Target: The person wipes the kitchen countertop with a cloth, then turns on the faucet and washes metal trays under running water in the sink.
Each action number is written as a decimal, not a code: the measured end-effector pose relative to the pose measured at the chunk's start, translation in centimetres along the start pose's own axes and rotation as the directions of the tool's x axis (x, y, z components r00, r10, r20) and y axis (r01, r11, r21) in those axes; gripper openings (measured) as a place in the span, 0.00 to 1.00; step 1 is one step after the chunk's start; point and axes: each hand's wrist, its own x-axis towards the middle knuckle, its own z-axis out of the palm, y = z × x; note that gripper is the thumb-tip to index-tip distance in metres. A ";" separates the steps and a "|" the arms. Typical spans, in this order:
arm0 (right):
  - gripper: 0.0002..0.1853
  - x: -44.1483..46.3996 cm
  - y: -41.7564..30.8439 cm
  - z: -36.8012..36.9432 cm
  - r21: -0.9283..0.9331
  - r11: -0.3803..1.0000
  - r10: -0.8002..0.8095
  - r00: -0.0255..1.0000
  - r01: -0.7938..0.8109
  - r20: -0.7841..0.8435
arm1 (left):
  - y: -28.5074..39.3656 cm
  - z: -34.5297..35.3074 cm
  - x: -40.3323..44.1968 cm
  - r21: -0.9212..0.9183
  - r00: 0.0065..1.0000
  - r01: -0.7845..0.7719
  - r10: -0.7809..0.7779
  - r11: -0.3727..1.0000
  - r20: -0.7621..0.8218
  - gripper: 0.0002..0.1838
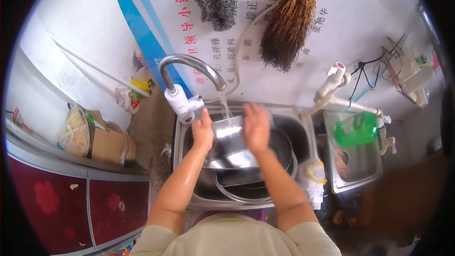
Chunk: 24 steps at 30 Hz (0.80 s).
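Under the running curved faucet point(192, 59), a shiny metal basin point(232, 159) is tilted in the sink, and water falls onto its inner wall. My left hand point(203, 132) grips the basin's left side, thumb pointing up and the other fingers mostly hidden. At its right side is my right hand point(256, 127), smeared by motion; whether it grips the rim or only touches it I cannot tell. Beneath the basin, a dark round pan point(282, 149) and other metalware lie in the sink point(189, 187).
A steel wool scourer point(215, 0) and a straw brush point(294, 19) are on the lettered board behind the faucet. To the right, a green liquid bottle point(355, 129) lies across a small basin point(367, 175). A white cloth point(310, 185) hangs over the sink's right edge.
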 end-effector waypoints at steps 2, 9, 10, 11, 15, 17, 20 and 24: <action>0.20 0.3 2.2 0.2 -0.067 0.984 0.165 0.986 -0.165 -0.003 | 0.2 0.6 0.3 -0.080 0.997 0.054 -0.058 0.995 -0.049 0.33; 0.22 -2.6 -7.1 0.8 0.175 0.983 -0.054 0.998 0.058 -0.031 | 0.0 0.2 0.8 0.171 0.999 -0.050 0.051 0.984 -0.002 0.31; 0.23 -2.8 -6.5 1.1 0.196 0.978 -0.069 0.998 0.069 -0.008 | 0.0 0.2 0.6 0.101 1.000 0.000 0.000 0.995 -0.006 0.32; 0.24 -3.1 -5.7 1.7 0.219 0.973 -0.083 0.996 0.078 0.014 | 0.0 0.1 0.4 0.034 0.999 0.050 -0.049 0.998 -0.006 0.32; 0.21 -1.7 1.7 2.3 0.126 0.951 0.298 0.943 -0.281 -0.147 | 0.0 0.3 0.5 0.078 0.999 0.040 -0.040 0.996 0.005 0.33; 0.21 -2.1 0.7 2.2 0.146 0.952 0.283 0.955 -0.268 -0.090 | -0.3 0.6 0.4 0.116 0.999 0.036 -0.039 0.993 0.023 0.33; 0.23 -3.7 -7.0 2.2 0.144 0.988 0.038 0.997 -0.047 0.068 | -0.3 0.5 1.1 0.129 0.999 0.040 -0.043 0.991 0.026 0.33; 0.23 -2.6 -2.3 3.4 0.172 0.947 0.287 0.955 -0.271 -0.077 | -0.2 0.3 1.5 0.011 0.996 0.082 -0.082 0.997 0.033 0.32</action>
